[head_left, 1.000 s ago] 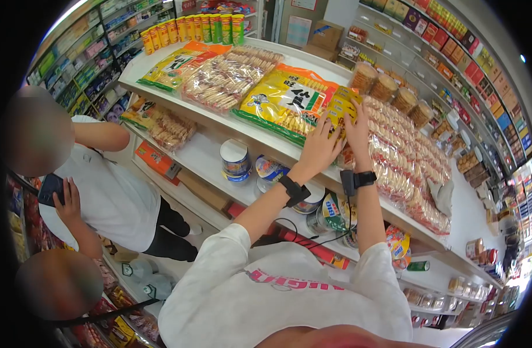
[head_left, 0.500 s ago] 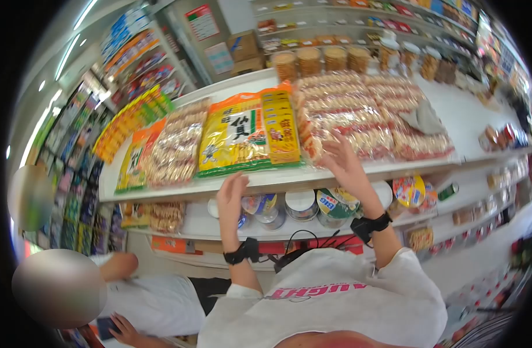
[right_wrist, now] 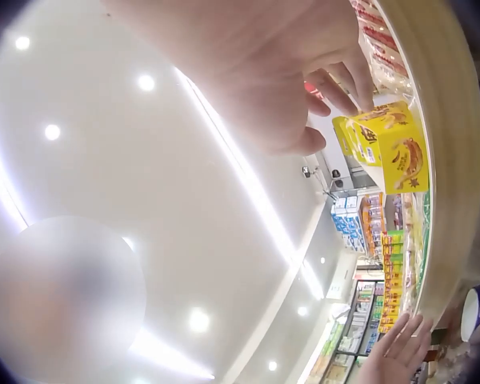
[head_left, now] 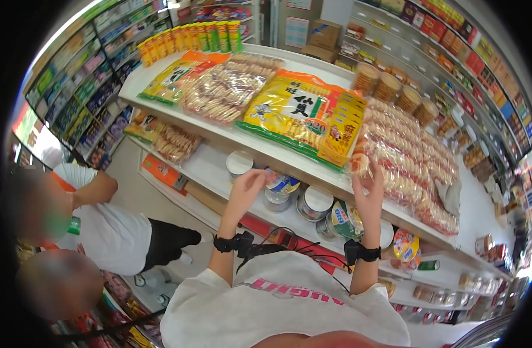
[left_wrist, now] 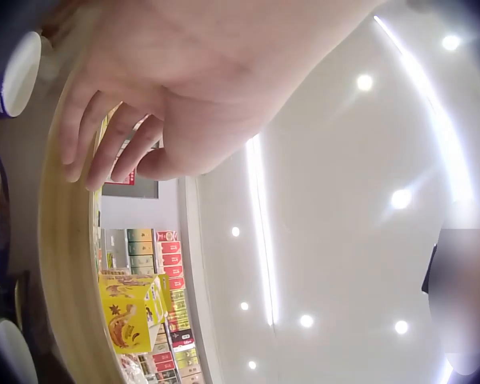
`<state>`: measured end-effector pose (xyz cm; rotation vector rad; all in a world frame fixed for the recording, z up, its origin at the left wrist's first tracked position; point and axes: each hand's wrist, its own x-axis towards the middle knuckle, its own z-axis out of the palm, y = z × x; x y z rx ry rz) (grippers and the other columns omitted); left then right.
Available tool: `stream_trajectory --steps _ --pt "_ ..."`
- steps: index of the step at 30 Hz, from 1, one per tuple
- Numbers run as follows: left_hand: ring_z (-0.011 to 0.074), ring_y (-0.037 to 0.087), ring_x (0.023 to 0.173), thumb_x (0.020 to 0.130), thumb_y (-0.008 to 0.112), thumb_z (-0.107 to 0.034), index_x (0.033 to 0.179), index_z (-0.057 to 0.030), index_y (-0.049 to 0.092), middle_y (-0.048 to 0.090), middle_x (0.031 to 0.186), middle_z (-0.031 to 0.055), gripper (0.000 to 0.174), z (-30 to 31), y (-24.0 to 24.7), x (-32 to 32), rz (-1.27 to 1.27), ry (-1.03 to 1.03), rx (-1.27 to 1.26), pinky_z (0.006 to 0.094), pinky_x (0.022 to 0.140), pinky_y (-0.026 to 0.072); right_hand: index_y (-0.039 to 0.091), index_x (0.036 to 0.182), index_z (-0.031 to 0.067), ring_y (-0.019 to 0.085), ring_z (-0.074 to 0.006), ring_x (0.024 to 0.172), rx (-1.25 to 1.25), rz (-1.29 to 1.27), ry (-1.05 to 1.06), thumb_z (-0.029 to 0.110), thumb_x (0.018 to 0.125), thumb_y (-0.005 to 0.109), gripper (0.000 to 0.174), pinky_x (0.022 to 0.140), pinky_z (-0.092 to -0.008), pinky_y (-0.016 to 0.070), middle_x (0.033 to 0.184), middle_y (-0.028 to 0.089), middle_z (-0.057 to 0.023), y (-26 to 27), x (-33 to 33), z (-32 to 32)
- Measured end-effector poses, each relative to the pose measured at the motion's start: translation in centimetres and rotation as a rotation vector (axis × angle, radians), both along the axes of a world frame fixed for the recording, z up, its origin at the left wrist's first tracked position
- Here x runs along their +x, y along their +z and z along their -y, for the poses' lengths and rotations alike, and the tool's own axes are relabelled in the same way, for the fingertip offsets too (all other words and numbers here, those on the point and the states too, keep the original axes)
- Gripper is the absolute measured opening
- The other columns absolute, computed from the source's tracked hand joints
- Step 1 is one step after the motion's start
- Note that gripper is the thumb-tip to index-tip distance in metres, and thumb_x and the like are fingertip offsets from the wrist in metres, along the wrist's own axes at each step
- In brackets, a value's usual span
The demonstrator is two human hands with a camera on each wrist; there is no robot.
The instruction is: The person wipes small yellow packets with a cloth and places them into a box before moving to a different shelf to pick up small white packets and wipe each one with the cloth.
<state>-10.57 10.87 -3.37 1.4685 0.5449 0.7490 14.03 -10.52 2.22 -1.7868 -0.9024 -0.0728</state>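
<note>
Yellow snack boxes [head_left: 337, 136] lie in a row on the right part of a large yellow and orange snack bag [head_left: 286, 113] on the top shelf. My left hand [head_left: 245, 191] hangs before the shelf's front edge, over the tubs, fingers loosely bent and holding nothing. Near the front corner of the clear bags of stick snacks [head_left: 402, 156] is my right hand [head_left: 368, 188], its fingers relaxed. In the right wrist view a yellow snack box [right_wrist: 404, 152] shows just past the right hand's fingers [right_wrist: 360, 80].
Lidded tubs [head_left: 318, 200] stand on the lower shelf [head_left: 211, 165]. Round cracker jars [head_left: 388, 90] line the counter's back, and yellow and green canisters [head_left: 219, 37] stand at its far left. A grey cloth [head_left: 450, 197] lies on the clear bags. Another person [head_left: 103, 220] stands at left.
Both hands have let go of the yellow boxes and drawn back towards the body, apart from each other. The boxes stay on the large bag. The head view swung right, then back.
</note>
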Motion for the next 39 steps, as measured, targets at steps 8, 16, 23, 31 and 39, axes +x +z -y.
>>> stream_trajectory --steps 8,16,23,31,39 --pt "0.0183 0.07 0.1 0.105 0.056 -0.017 0.114 0.0049 0.066 0.074 0.103 0.012 0.026 -0.1 -2.6 -4.9 -0.007 0.119 -0.107 0.0296 0.092 0.0529 0.06 0.135 0.0053 0.05 -0.0351 0.133 -0.234 0.098 0.171 0.018 0.085 0.078 0.054 0.11 -0.0427 0.0414 0.146 0.05 -0.0226 -1.5 3.2 -5.8" --pt "0.0157 0.069 0.097 0.104 0.056 -0.017 0.114 0.0039 0.067 0.073 0.1 0.0103 0.025 -2.5 -3.3 -8.7 -0.071 0.133 0.013 0.0287 0.089 0.0523 0.071 0.109 -0.0006 0.066 -0.0335 0.096 -0.284 0.265 -0.053 0.022 0.082 0.082 0.037 0.084 -0.0429 0.0514 0.102 0.068 -0.0203 -4.4 4.7 -8.7" --pt "0.0162 0.069 0.094 0.105 0.059 -0.017 0.113 0.0045 0.067 0.073 0.099 0.0095 0.025 -3.1 -6.0 -7.3 -0.169 0.024 -0.136 0.0289 0.088 0.0543 0.073 0.109 0.0016 0.069 -0.0233 0.084 0.152 -0.05 -0.06 0.027 0.086 0.082 0.036 0.076 -0.0361 0.0535 0.097 0.071 -0.0129 -0.8 -0.4 -5.4" --pt "0.0309 0.067 0.107 0.107 0.051 -0.041 0.141 0.0041 0.046 0.061 0.123 0.0197 0.057 4.3 -1.1 0.4 0.031 -0.553 -0.132 0.0407 0.099 0.0532 0.065 0.098 0.0016 0.063 -0.0304 0.094 0.12 0.081 -0.103 0.024 0.083 0.085 0.033 0.081 -0.0409 0.0495 0.098 0.065 -0.0163 2.9 -11.3 9.3" --pt "0.0325 0.049 0.136 0.106 0.038 -0.059 0.157 -0.0095 0.028 0.043 0.153 0.0169 0.072 22.5 -1.5 5.9 0.051 -1.131 -0.596 0.0475 0.106 0.048 0.063 0.107 0.003 0.06 -0.0406 0.114 0.046 0.006 -0.191 0.016 0.088 0.077 0.026 0.099 -0.042 0.0495 0.144 0.049 -0.0203 0.1 -19.4 24.6"
